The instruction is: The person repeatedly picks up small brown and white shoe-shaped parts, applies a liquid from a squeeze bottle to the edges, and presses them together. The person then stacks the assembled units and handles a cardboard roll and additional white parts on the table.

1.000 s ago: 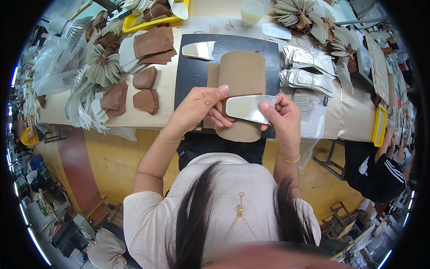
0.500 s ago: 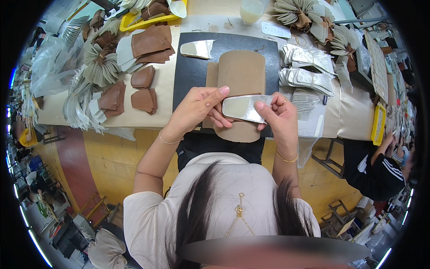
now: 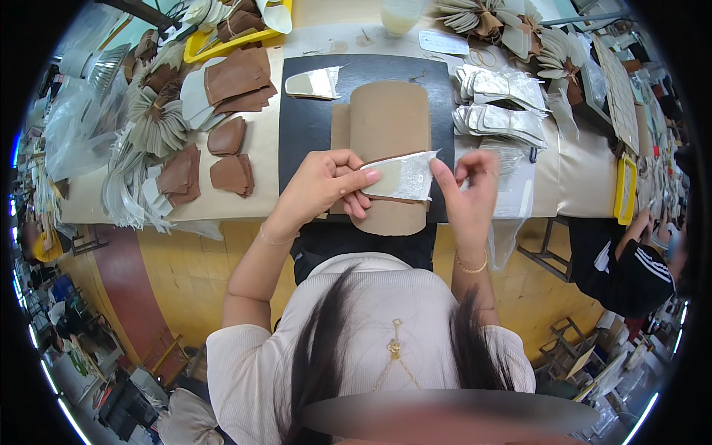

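Observation:
My left hand [image 3: 326,182] pinches the left end of a tapered leather piece [image 3: 398,178], its thumb on top and fingers beneath. The piece is brown at its edges, with a pale, partly shiny whitish layer facing up. Just off its right end is my right hand [image 3: 469,193], thumb and fingers apart, fingertips blurred by motion. Below the piece lies a brown board [image 3: 389,111] with a rounded far end, on a black mat [image 3: 308,133]. A similar pale piece [image 3: 311,83] rests on the mat's far left corner.
Left of the mat are brown leather pieces [image 3: 237,78], smaller brown stacks [image 3: 231,175] and fanned pale bundles [image 3: 157,122]. Shiny whitish stacks [image 3: 500,122] lie to the right. A yellow tray [image 3: 200,50] and a cup [image 3: 400,16] stand farther back. Another person [image 3: 623,259] is at right.
My right hand has let go of the piece's right end and moved slightly away from it. My left thumb, raised before, now presses on the piece. The view has shifted slightly.

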